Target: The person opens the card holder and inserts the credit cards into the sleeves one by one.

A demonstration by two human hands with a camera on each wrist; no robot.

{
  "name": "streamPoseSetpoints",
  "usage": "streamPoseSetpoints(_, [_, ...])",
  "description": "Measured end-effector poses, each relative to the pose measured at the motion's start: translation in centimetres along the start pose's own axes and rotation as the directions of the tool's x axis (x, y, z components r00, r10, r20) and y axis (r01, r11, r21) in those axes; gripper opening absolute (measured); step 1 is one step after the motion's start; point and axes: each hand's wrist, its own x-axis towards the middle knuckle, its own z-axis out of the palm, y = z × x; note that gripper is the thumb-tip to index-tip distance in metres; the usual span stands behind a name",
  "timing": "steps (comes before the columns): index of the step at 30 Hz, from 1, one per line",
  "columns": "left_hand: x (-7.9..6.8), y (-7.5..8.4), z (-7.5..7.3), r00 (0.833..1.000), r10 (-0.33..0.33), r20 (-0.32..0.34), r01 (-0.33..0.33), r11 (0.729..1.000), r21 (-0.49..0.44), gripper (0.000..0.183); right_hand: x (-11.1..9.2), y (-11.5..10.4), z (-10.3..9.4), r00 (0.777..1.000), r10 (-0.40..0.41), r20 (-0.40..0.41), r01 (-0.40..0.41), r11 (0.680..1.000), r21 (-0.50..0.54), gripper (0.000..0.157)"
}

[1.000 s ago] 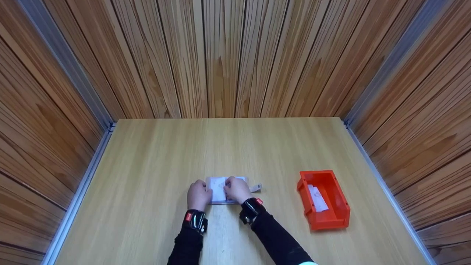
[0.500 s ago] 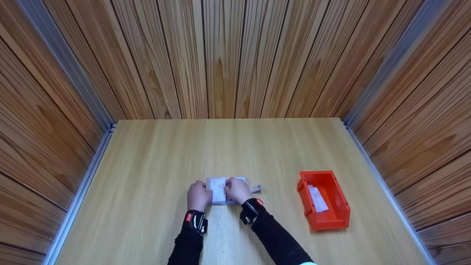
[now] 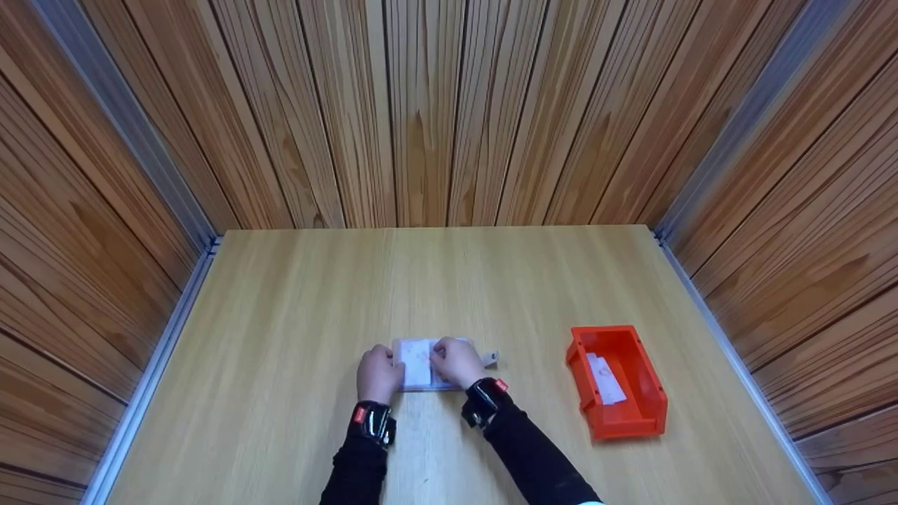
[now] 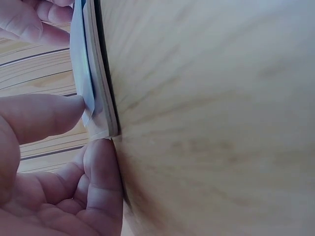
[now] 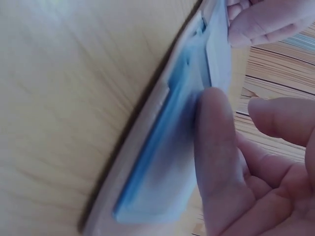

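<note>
The flat holder is beige-edged with pale blue inside; the card, white with faint pinkish marks. The bin is orange-red, its slip whitish, the table pale-yellow wood grain, the wall planks dark-streaked brown.

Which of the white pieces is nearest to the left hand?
The white card at the left end of the tray, beside the left hand; the white slip in the orange bin lies further right.

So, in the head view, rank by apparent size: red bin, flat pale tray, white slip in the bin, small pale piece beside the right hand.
1. Red bin
2. Flat pale tray, though the left hand and right hand cover part of it
3. White slip
4. Small pale piece, judging by what shows
</note>
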Motion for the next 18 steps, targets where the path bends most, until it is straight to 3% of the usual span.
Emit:
streamPoseSetpoints(9, [-0.1, -0.1, 0.1, 1.000, -0.019, 0.011, 0.019, 1.000, -0.013, 0.025, -0.2, -0.1, -2.2, 0.996, 0.084, -0.019, -0.085, 0.995, -0.046, 0.021])
streamPoseSetpoints(16, [0.0, -0.4, 0.2, 0.995, 0.067, -0.072, -0.068, 0.998, -0.001, 0.024, -0.3, 0.2, -3.5, 0.995, 0.087, -0.052, -0.089, 0.995, -0.049, 0.020])
streamPoseSetpoints(18, [0.0, -0.4, 0.1, 0.995, 0.067, -0.068, -0.067, 0.998, -0.002, 0.024, -0.3, 0.3, -3.8, 0.994, 0.095, -0.049, -0.097, 0.995, -0.038, 0.021])
